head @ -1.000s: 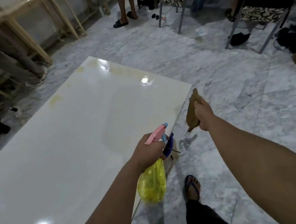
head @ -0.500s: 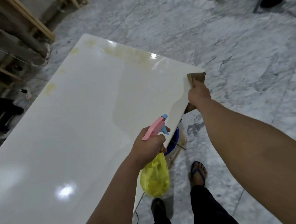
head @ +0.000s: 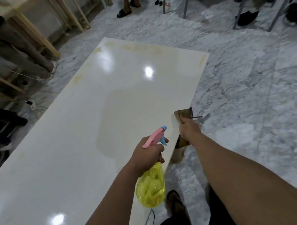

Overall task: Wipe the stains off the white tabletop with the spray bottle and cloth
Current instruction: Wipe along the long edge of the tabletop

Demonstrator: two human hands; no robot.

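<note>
Spray bottle point(head: 151, 187), yellow body w/ pink-blue trigger head, hangs over near-right edge of white worktop point(head: 77, 151); left hand point(head: 147, 156) has its grip curled round the neck; right hand point(head: 190, 131) has fingers wrapped on brown cloth point(head: 182, 115) at the right edge; yellowish stains point(head: 140, 47) along far edge and corners; marble floor point(head: 247, 89) beyond.

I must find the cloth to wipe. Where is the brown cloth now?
In the head view the brown cloth is in the right hand, at the right edge of the white tabletop.
</note>
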